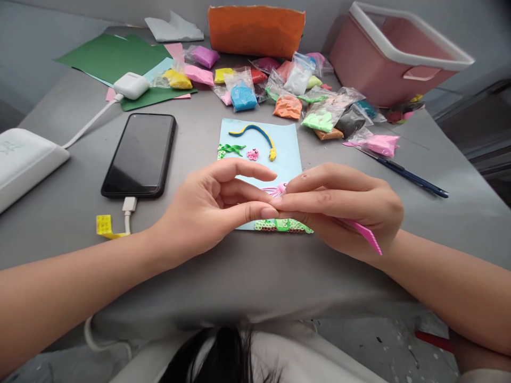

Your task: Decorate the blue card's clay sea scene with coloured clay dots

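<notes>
A light blue card [283, 146] lies on the grey table [72, 213], carrying clay shapes: a blue and yellow curved strip [255, 133], a small pink octopus [253, 154] and green pieces [283, 226] along its near edge. My left hand [211, 205] hovers over the card's near half, its fingers curled and fingertips meeting those of my right hand [339, 205]. My right hand is closed around a pink plastic modelling tool [369, 242] that sticks out under the palm. A pink clay figure [279, 188] peeks out between the fingertips.
A black phone [141, 154] on a charging cable lies to the left, beside a white power bank [24, 159] and earbud case [131, 85]. Several bags of coloured clay [287, 90] sit behind the card. A pink bin [395, 53], an orange pouch [255, 29], green paper [112, 56] and a blue pen [411, 178] surround them.
</notes>
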Demonstrator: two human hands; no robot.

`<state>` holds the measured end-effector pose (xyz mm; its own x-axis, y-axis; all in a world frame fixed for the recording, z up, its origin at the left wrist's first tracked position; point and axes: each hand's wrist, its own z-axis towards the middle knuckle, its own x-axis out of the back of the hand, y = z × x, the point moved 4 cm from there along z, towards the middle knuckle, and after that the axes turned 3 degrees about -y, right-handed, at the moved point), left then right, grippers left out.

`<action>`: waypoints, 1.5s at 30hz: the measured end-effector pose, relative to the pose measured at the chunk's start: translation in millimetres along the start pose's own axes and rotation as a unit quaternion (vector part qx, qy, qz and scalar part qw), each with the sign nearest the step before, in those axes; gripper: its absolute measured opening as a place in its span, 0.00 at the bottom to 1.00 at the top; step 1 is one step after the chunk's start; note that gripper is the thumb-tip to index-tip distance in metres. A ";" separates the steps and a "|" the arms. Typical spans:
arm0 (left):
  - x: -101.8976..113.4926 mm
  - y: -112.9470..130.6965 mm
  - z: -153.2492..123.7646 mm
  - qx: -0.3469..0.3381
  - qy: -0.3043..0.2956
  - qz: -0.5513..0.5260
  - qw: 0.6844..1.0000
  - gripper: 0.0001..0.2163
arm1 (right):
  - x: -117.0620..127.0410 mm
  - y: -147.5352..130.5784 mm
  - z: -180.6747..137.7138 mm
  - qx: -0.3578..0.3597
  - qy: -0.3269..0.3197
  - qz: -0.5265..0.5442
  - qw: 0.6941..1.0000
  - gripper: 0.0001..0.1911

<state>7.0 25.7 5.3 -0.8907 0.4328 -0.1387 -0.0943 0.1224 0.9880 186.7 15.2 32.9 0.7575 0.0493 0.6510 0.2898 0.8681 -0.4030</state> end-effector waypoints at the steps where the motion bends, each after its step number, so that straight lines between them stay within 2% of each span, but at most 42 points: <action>1: -0.1 0.7 0.2 -0.004 0.002 -0.001 1.000 0.16 | 0.6 -0.4 -0.3 0.002 -0.001 -0.008 1.000 0.06; 7: -1.6 2.0 2.7 -0.009 -0.018 -0.023 1.000 0.16 | 1.9 0.1 -2.0 0.025 -0.016 -0.028 0.999 0.07; 13: -3.5 1.8 3.1 -0.014 -0.037 -0.032 0.999 0.16 | -3.2 1.7 -1.7 0.028 0.030 -0.010 0.999 0.05; 15: -3.9 2.5 3.1 -0.032 -0.038 -0.017 0.999 0.14 | -2.7 5.3 -1.9 0.006 0.055 0.013 0.998 0.05; 19: -3.1 4.1 3.7 -0.058 -0.022 0.017 0.998 0.05 | 2.3 18.3 -2.5 -0.083 0.105 0.094 0.986 0.02; 21: -2.4 4.4 3.9 -0.051 -0.019 0.034 0.998 0.03 | 3.4 22.0 -2.2 -0.108 0.105 0.140 0.979 0.04; 24: -1.1 4.7 3.2 -0.036 -0.020 0.043 0.998 0.07 | 2.7 21.1 -1.2 -0.112 0.080 0.181 0.974 0.10; 28: -1.1 5.3 1.6 -0.027 -0.028 0.021 0.999 0.11 | 3.7 14.3 -0.6 -0.092 0.066 0.132 0.985 0.15; 31: -3.8 4.3 1.3 -0.002 -0.045 -0.015 0.999 0.08 | 7.4 9.5 0.8 -0.059 0.082 0.079 0.992 0.10; 34: -5.2 3.6 2.1 0.008 -0.033 -0.062 0.997 0.04 | 10.8 7.8 1.6 -0.037 0.104 0.054 0.992 0.06; 40: -6.2 2.4 2.9 0.013 -0.018 -0.080 0.997 0.05 | 13.8 13.2 -2.1 -0.059 0.176 0.059 0.981 0.01; 43: -5.4 3.5 2.6 0.008 -0.028 -0.076 0.997 0.01 | 12.7 15.1 -2.3 -0.067 0.185 0.074 0.978 0.07; 45: -5.4 3.8 2.4 0.006 -0.048 -0.075 0.996 0.07 | 12.1 15.1 -1.5 -0.068 0.180 0.071 0.979 0.08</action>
<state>12.5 26.0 9.6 -0.8200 0.4923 -0.2920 -0.2176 0.2037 0.9545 201.1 28.2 33.8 0.9458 -0.0330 0.3232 0.2226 0.7904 -0.5707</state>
